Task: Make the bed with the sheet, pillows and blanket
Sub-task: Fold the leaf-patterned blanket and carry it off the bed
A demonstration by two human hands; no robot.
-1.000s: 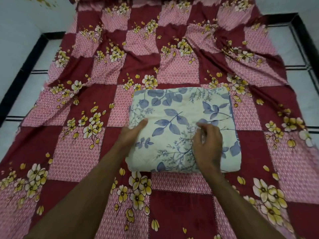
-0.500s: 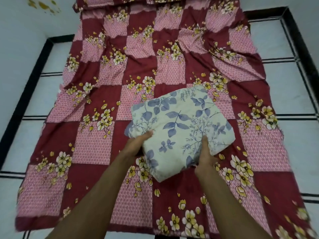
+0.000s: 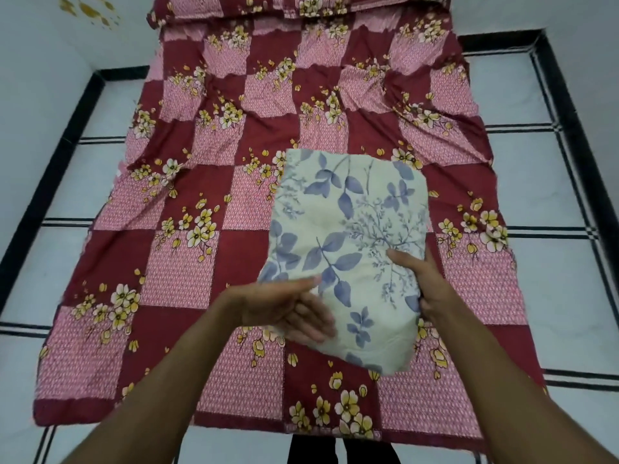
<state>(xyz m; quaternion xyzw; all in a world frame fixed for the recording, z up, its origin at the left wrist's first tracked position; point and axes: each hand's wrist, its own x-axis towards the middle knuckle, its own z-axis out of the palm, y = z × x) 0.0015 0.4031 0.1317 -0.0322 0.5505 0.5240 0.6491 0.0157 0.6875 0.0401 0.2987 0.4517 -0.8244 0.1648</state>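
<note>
- My right hand point(image 3: 423, 279) is clamped on the right edge of the folded blanket point(image 3: 355, 249), thumb lying on top of the cloth and the other fingers tucked out of sight beneath it.
- My left hand point(image 3: 284, 304) is at the blanket's lower left side, fingers loosely spread and blurred; they overlap the cloth's edge, but I cannot tell whether they are gripping it or only touching it.
- The blanket is cream with blue leaves and fine blue sprigs, folded into a thick oblong that runs slightly slantwise, its near corner pointing toward me.
- It appears to be raised a little at my end, over the middle of the sheet point(image 3: 214, 195), somewhat toward the sheet's right side and nearer its foot edge than its head.
- The sheet is a chequer of dark red and pink patterned squares with sprays of yellow and white flowers, spread flat over a low bed with creases gathered toward its far right corner.
- At the sheet's head edge a roll or pillow point(image 3: 301, 8) in the same fabric lies crosswise, only partly in view.
- Around the bed is the floor point(image 3: 552, 182), pale tiles with black lines and a black border, and a pale wall point(image 3: 40, 45) rises at the far left.
</note>
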